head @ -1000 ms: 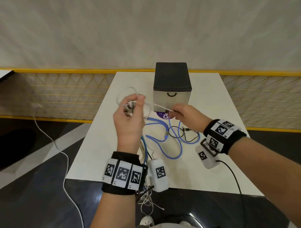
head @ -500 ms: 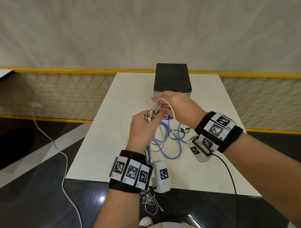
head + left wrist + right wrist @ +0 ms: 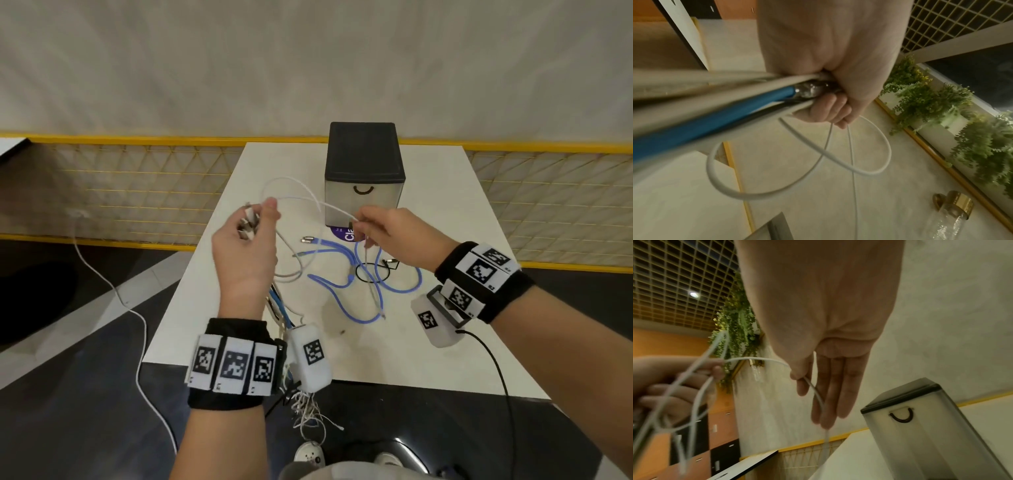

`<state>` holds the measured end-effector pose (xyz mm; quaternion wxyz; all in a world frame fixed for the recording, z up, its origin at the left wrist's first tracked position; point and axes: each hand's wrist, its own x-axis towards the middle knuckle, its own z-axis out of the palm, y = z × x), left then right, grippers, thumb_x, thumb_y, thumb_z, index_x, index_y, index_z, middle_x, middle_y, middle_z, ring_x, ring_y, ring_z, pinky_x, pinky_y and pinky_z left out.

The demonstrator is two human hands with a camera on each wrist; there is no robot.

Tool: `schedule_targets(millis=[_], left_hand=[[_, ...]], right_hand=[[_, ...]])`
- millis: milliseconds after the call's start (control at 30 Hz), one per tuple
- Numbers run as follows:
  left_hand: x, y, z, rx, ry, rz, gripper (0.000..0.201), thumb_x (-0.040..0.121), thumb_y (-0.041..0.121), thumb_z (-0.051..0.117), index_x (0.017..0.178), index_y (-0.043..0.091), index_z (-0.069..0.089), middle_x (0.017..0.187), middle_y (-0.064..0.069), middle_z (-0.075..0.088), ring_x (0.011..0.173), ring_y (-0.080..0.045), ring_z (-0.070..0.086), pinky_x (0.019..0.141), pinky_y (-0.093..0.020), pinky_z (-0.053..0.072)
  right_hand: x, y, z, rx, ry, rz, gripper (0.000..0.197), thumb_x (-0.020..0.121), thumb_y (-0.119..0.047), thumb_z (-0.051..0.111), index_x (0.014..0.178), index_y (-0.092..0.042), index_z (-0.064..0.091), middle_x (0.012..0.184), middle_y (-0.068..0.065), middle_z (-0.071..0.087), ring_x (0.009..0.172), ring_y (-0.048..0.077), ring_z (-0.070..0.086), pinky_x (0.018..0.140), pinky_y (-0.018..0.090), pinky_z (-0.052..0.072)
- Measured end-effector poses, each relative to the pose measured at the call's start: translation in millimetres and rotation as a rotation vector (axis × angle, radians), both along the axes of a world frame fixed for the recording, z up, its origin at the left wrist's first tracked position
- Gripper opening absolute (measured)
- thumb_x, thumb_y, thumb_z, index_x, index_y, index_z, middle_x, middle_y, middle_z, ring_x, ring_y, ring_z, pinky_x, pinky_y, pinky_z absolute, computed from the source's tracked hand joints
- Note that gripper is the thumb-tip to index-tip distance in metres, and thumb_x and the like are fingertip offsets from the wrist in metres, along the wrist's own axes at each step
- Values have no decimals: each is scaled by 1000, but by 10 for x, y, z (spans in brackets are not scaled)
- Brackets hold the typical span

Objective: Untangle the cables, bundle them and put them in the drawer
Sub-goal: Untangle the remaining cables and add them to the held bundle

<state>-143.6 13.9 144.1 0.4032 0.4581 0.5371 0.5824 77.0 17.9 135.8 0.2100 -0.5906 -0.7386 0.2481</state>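
Note:
My left hand is raised over the table's left side and grips a bunch of cable ends, white and blue, with its fingers curled round them. A white cable loops out from that fist and runs to my right hand, which pinches it between thumb and fingers just in front of the drawer box. The drawer is closed, with a dark handle. Blue cables and a thin black cable lie tangled on the white table.
A purple label lies at the foot of the drawer box. A yellow mesh railing runs behind the table. A white cord trails on the dark floor at the left. Frayed strands hang below the left wrist camera.
My hands were close together in front of the drawer half a second ago; they have since drawn apart, the left moving left and up, stretching the white cable into a wide loop.

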Motion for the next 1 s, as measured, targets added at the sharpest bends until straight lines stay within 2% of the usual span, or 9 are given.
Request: schedule_targets(millis=[133, 333, 567, 667, 733, 800, 867, 933, 1000], left_hand=[[-129, -70, -42, -13, 11, -14, 24, 95, 37, 64, 74, 24, 67, 58, 2, 46, 51, -13, 38, 42, -20, 33], [-204, -276, -160, -105, 204, -271, 16, 91, 32, 70, 80, 20, 72, 53, 7, 44, 46, -11, 35, 42, -19, 31], [-187, -504, -172, -129, 191, -349, 6, 91, 25, 71, 91, 22, 76, 53, 13, 44, 50, -12, 34, 44, -19, 31], [-180, -578, -141, -103, 135, -404, 7, 88, 24, 74, 93, 20, 75, 58, 5, 38, 52, -16, 29, 46, -24, 27], [-153, -630, -134, -98, 126, -439, 9, 86, 21, 76, 93, 16, 73, 56, 6, 38, 51, -15, 29, 45, -22, 26], [-103, -670, -146, -95, 131, -459, 10, 84, 16, 77, 92, 12, 71, 55, 8, 38, 48, -12, 29, 44, -19, 26], [-31, -702, -162, -94, 145, -469, 7, 85, 11, 76, 88, 13, 70, 54, 10, 40, 47, -10, 31, 43, -17, 28], [64, -734, -157, -67, 160, -476, 9, 88, 8, 72, 84, 15, 68, 52, 13, 46, 46, -5, 37, 45, -16, 33], [153, -759, -135, -28, 166, -473, 13, 92, 7, 66, 83, 16, 65, 51, 15, 50, 46, -2, 42, 49, -15, 36]], right_hand=[[-139, -290, -15, -177, 180, 44, 22, 102, -21, 37, 95, -11, 55, 79, 4, 72, 64, 14, 68, 65, 27, 57], [-229, -692, -665, -264, 10, 140, 16, 99, -22, 46, 93, -16, 59, 85, -5, 69, 64, 10, 69, 64, 24, 55], [-336, -1102, -1470, -452, -294, 183, 19, 93, -21, 54, 99, -10, 69, 102, 8, 69, 97, 25, 63, 81, 30, 44], [-316, -1143, -1513, -561, -406, 272, 17, 87, -12, 55, 97, -7, 69, 102, 14, 69, 98, 31, 63, 82, 33, 46], [-248, -1086, -1382, -558, -440, 283, 24, 89, -9, 52, 107, -7, 67, 111, 12, 67, 105, 29, 60, 83, 29, 43], [-196, -1003, -1144, -439, -359, 199, 31, 93, -15, 51, 122, -13, 61, 117, 6, 64, 108, 23, 59, 91, 28, 42], [-232, -949, -866, -254, -74, 114, 35, 95, -25, 53, 129, -19, 55, 116, -1, 66, 105, 12, 61, 95, 27, 46], [-373, -952, -558, -224, 240, 168, 41, 95, -31, 55, 134, -23, 47, 123, -10, 61, 113, -1, 55, 100, 20, 43], [-562, -990, -398, -253, 383, 304, 32, 98, -25, 51, 129, -21, 43, 119, -15, 57, 112, -9, 52, 99, 15, 41]])
